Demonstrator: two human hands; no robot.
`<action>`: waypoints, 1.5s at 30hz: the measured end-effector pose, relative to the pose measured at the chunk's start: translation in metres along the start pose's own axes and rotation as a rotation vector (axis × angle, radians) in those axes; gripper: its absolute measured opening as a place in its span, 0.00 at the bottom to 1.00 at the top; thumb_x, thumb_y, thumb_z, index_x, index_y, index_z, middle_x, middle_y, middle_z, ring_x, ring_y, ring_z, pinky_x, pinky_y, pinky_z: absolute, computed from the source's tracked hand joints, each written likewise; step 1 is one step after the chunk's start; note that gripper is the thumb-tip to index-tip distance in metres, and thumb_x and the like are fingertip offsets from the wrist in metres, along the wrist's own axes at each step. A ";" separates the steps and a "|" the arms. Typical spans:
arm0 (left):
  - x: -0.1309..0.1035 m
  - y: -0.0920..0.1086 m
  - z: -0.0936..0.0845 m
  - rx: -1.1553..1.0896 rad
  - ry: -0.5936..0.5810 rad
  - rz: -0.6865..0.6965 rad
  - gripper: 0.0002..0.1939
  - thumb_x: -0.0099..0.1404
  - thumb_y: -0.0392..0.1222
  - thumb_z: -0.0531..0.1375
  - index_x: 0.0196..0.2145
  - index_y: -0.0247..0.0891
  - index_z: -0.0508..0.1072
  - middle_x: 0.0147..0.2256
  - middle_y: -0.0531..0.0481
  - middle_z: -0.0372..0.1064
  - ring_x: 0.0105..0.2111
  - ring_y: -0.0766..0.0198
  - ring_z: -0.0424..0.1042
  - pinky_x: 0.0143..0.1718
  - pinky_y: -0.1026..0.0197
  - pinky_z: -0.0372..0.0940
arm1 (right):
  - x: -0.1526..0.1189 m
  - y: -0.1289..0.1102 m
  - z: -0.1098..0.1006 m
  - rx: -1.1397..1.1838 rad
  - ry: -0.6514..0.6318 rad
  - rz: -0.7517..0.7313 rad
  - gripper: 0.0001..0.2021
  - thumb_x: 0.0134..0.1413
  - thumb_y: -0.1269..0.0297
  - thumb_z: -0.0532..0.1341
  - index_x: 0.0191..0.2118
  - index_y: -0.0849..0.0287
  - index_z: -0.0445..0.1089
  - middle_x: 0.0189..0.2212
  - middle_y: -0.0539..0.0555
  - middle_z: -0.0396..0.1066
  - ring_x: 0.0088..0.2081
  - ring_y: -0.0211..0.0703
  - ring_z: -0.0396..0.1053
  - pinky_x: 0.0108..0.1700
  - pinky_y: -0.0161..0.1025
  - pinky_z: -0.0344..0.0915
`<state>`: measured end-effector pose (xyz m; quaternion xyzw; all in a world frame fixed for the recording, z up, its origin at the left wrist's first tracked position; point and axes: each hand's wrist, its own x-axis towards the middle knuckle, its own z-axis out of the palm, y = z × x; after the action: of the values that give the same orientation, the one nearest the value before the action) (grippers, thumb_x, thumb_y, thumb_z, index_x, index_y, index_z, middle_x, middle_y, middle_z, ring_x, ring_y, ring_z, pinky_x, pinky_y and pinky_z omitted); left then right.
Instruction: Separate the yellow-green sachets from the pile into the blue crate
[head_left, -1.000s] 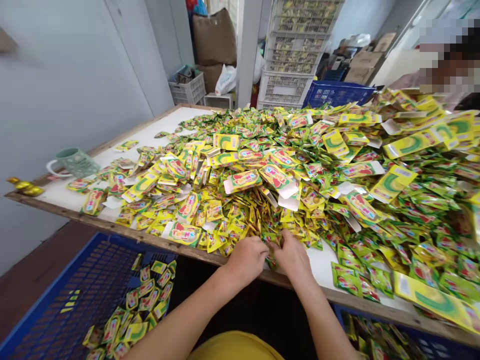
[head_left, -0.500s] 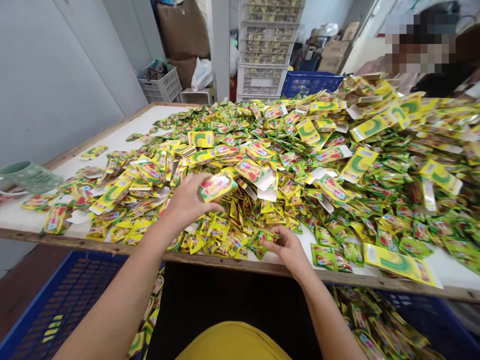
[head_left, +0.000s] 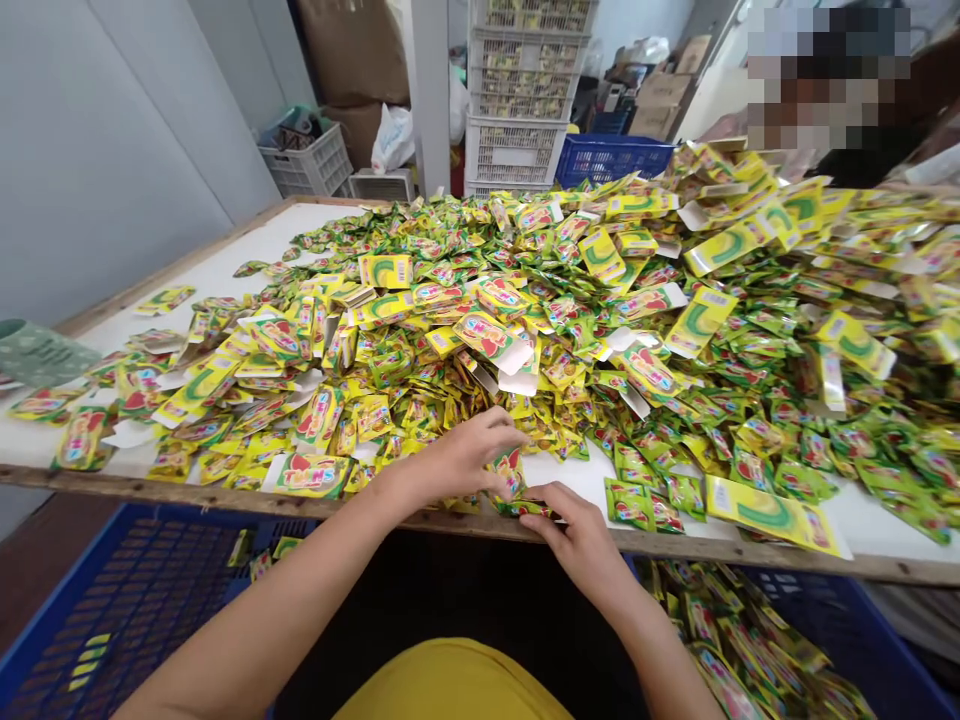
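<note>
My left hand is closed around a small upright printed carton, red, green and white on its face, near the table's front edge. Just to its right, my right hand pinches green candy sachets low over the edge, right below the carton. Fingers hide part of both, so I cannot tell whether the sachets are inside the carton. Behind my hands lies a heap of small yellow sachets. Flat yellow cartons with open white flaps, such as this carton, lie on top of it.
A wooden rim borders the white table. A blue crate stands below left, another crate with filled packs below right. A green cup sits at the left. Stacked white crates and a person are beyond the table.
My left hand has moved right and down with the carton, and is now beside my right hand. The right hand stays near the front edge with the sachets. The view has shifted slightly.
</note>
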<state>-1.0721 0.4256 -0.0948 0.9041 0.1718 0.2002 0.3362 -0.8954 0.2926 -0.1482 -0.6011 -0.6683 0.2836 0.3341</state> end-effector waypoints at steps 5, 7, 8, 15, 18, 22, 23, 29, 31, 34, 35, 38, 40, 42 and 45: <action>0.007 -0.007 0.036 -0.590 0.417 -0.306 0.38 0.47 0.38 0.72 0.53 0.41 0.61 0.45 0.46 0.65 0.40 0.60 0.70 0.40 0.60 0.65 | 0.001 0.006 -0.014 0.054 0.116 0.062 0.09 0.57 0.60 0.60 0.41 0.57 0.71 0.37 0.53 0.74 0.37 0.43 0.70 0.40 0.38 0.66; 0.007 -0.002 0.053 -0.792 0.432 -0.407 0.33 0.47 0.39 0.71 0.48 0.38 0.61 0.41 0.46 0.69 0.38 0.60 0.72 0.39 0.60 0.66 | 0.004 -0.001 -0.027 0.093 0.287 0.106 0.11 0.56 0.57 0.62 0.42 0.58 0.70 0.35 0.53 0.74 0.33 0.42 0.70 0.36 0.38 0.67; 0.007 0.001 0.061 -0.877 0.396 -0.423 0.30 0.48 0.39 0.71 0.45 0.38 0.62 0.39 0.46 0.71 0.38 0.60 0.73 0.40 0.59 0.66 | 0.006 -0.006 -0.035 0.101 0.375 0.099 0.12 0.56 0.57 0.62 0.42 0.57 0.70 0.35 0.52 0.74 0.33 0.42 0.70 0.35 0.37 0.67; 0.015 0.013 0.085 -0.998 0.392 -0.444 0.16 0.50 0.38 0.68 0.33 0.35 0.65 0.30 0.50 0.72 0.33 0.62 0.72 0.36 0.63 0.64 | 0.030 -0.029 -0.063 -0.330 0.260 -0.222 0.06 0.60 0.68 0.57 0.41 0.58 0.70 0.36 0.55 0.69 0.39 0.43 0.67 0.41 0.40 0.64; 0.013 0.017 0.084 -0.912 0.371 -0.423 0.12 0.52 0.36 0.65 0.34 0.34 0.67 0.32 0.50 0.72 0.35 0.62 0.71 0.39 0.61 0.64 | 0.031 -0.036 -0.068 -0.547 0.056 -0.145 0.08 0.60 0.72 0.55 0.39 0.59 0.71 0.33 0.55 0.67 0.37 0.45 0.65 0.40 0.41 0.62; 0.009 0.022 0.085 -0.790 0.322 -0.315 0.10 0.54 0.36 0.64 0.34 0.34 0.69 0.33 0.50 0.69 0.36 0.62 0.68 0.40 0.62 0.62 | 0.029 -0.059 -0.078 -0.708 -0.251 -0.194 0.15 0.52 0.81 0.54 0.40 0.57 0.70 0.35 0.54 0.67 0.40 0.46 0.65 0.41 0.40 0.61; 0.009 0.023 0.087 -0.795 0.321 -0.292 0.09 0.55 0.36 0.64 0.35 0.34 0.69 0.34 0.50 0.69 0.38 0.61 0.68 0.41 0.62 0.62 | 0.029 -0.064 -0.081 -0.714 -0.304 -0.224 0.18 0.50 0.83 0.54 0.43 0.57 0.69 0.37 0.54 0.67 0.42 0.45 0.65 0.42 0.39 0.61; 0.008 0.021 0.095 -0.798 0.288 -0.242 0.14 0.57 0.36 0.64 0.42 0.36 0.68 0.38 0.49 0.67 0.44 0.58 0.67 0.48 0.59 0.61 | 0.037 -0.061 -0.087 -0.664 -0.266 -0.196 0.17 0.49 0.82 0.53 0.44 0.59 0.64 0.38 0.55 0.68 0.42 0.44 0.66 0.43 0.38 0.59; 0.007 0.021 0.095 -0.801 0.286 -0.248 0.14 0.58 0.37 0.63 0.42 0.35 0.68 0.39 0.48 0.67 0.45 0.58 0.66 0.48 0.59 0.60 | 0.036 -0.056 -0.084 -0.637 -0.246 -0.157 0.14 0.51 0.82 0.53 0.42 0.59 0.64 0.37 0.54 0.68 0.41 0.44 0.66 0.41 0.37 0.59; 0.008 0.021 0.094 -0.876 0.287 -0.279 0.13 0.59 0.40 0.62 0.41 0.34 0.68 0.38 0.48 0.68 0.43 0.58 0.67 0.46 0.58 0.61 | 0.031 -0.054 -0.082 -0.608 -0.243 -0.125 0.11 0.53 0.81 0.52 0.37 0.59 0.64 0.32 0.52 0.67 0.36 0.41 0.66 0.36 0.35 0.57; 0.009 0.020 0.094 -0.900 0.294 -0.291 0.13 0.59 0.40 0.62 0.41 0.34 0.69 0.37 0.48 0.68 0.42 0.58 0.67 0.45 0.59 0.62 | 0.029 -0.055 -0.082 -0.610 -0.239 -0.125 0.10 0.53 0.80 0.52 0.35 0.59 0.64 0.31 0.51 0.66 0.34 0.40 0.65 0.35 0.35 0.56; 0.010 0.018 0.094 -0.922 0.318 -0.313 0.13 0.57 0.42 0.64 0.38 0.34 0.70 0.35 0.49 0.69 0.40 0.58 0.68 0.44 0.59 0.63 | 0.027 -0.058 -0.087 -0.645 -0.188 -0.141 0.11 0.53 0.80 0.51 0.33 0.58 0.66 0.29 0.51 0.64 0.32 0.39 0.63 0.34 0.35 0.54; 0.008 0.020 0.095 -0.930 0.295 -0.324 0.14 0.56 0.44 0.64 0.39 0.35 0.71 0.37 0.48 0.71 0.41 0.57 0.69 0.45 0.58 0.63 | 0.023 -0.062 -0.090 -0.652 -0.144 -0.140 0.13 0.51 0.81 0.53 0.36 0.57 0.68 0.30 0.51 0.64 0.33 0.39 0.64 0.33 0.35 0.54; 0.004 0.023 0.098 -0.916 0.268 -0.365 0.18 0.55 0.47 0.64 0.42 0.37 0.72 0.42 0.46 0.73 0.45 0.53 0.69 0.49 0.54 0.63 | 0.017 -0.068 -0.089 -0.682 -0.113 -0.156 0.12 0.50 0.78 0.56 0.38 0.57 0.70 0.30 0.51 0.65 0.32 0.39 0.64 0.31 0.34 0.54; 0.010 0.021 0.101 -0.752 0.316 -0.498 0.22 0.50 0.52 0.65 0.42 0.43 0.74 0.45 0.46 0.74 0.48 0.46 0.69 0.50 0.48 0.65 | 0.012 -0.069 -0.075 -0.859 -0.159 -0.306 0.05 0.50 0.68 0.62 0.26 0.60 0.69 0.23 0.51 0.65 0.29 0.41 0.63 0.28 0.37 0.55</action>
<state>-1.0112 0.3608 -0.1479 0.6096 0.3481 0.2968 0.6475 -0.8791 0.2949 -0.0470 -0.5559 -0.8298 -0.0261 0.0406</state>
